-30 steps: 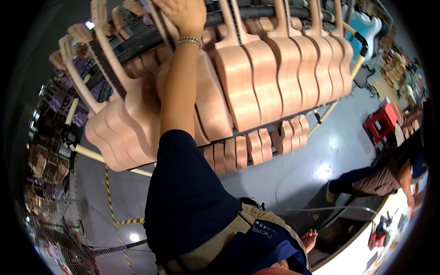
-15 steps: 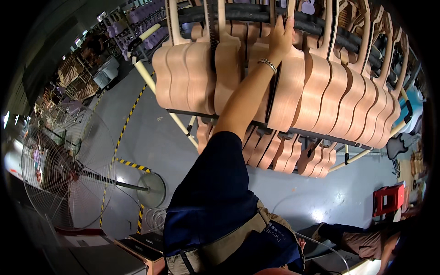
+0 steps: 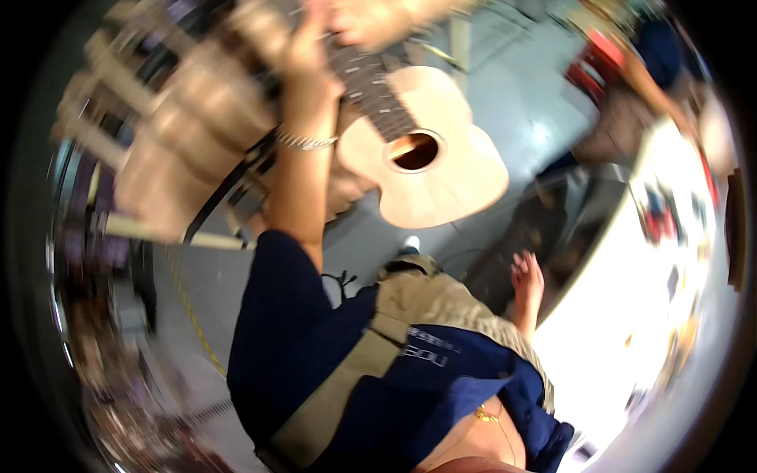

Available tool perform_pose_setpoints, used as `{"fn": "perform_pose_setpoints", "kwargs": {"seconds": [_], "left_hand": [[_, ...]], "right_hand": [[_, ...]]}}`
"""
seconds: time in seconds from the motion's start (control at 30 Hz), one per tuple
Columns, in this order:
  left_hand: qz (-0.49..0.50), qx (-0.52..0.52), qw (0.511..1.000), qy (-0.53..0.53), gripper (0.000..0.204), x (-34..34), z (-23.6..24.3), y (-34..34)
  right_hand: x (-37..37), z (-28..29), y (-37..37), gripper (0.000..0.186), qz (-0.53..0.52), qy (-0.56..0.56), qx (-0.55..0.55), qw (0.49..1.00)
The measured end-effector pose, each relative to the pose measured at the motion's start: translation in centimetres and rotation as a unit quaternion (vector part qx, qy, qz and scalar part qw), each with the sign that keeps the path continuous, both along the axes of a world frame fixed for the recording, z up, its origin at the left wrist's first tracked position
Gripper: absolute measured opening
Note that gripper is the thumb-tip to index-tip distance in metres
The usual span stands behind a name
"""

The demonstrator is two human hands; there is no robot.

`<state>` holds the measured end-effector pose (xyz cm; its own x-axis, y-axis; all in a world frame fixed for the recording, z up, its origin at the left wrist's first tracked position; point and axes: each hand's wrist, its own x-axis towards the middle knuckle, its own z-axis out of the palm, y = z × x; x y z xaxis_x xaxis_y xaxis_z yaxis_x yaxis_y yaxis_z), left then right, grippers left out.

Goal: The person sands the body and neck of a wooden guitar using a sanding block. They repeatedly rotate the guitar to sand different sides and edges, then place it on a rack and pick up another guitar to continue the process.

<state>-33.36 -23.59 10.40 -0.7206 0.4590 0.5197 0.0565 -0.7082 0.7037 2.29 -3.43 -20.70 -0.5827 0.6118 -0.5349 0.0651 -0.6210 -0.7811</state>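
Observation:
My left hand (image 3: 311,75), blurred by motion and with a bracelet at its wrist, grips the neck of an unfinished acoustic guitar (image 3: 469,177). Pale bare wood makes up its body, with a dark fretboard and a round soundhole facing up. No strings show on it. The guitar's head lies out of sight past the upper edge. Lower and to the right, my right hand (image 3: 528,272) is empty, its fingers apart, close to the edge of a white tabletop (image 3: 587,331).
A rack of more guitar bodies (image 3: 193,126), smeared by motion, stands at the upper left, its pale tube frame (image 3: 158,230) below them. Another person's arm (image 3: 650,91) shows at the upper right beside a red stool (image 3: 595,67). Yellow tape (image 3: 189,303) marks the grey floor.
The view has swung to the right, away from the rack. One guitar now hangs apart from the row in my left hand. My right hand has come into fuller view.

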Motion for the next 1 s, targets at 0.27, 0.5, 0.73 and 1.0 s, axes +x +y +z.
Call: {"fn": "perform_pose_setpoints", "kwargs": {"seconds": [0.27, 0.5, 0.73, 1.0], "left_hand": [[-0.096, 0.024, 0.966, -0.24, 0.021, 13.2, -7.4, 13.8], [-0.218, -0.024, 0.932, -0.287, 0.023, 18.9, -10.3, 24.7], [-0.248, -0.166, 0.939, -0.168, 0.039, 24.3, -11.9, 28.9], [-0.31, -0.143, 0.91, -0.234, 0.039, 24.4, -12.8, 32.2]], "right_hand": [[10.0, 5.5, -2.2, 0.067, -0.332, 0.169, 0.009, 0.928], [14.6, 5.0, -0.3, 0.056, -0.52, 0.226, 0.051, 0.822], [14.4, 5.6, 2.4, 0.062, -0.583, 0.194, 0.113, 0.781], [15.2, 7.1, 3.8, 0.067, -0.614, 0.162, 0.117, 0.763]]}}
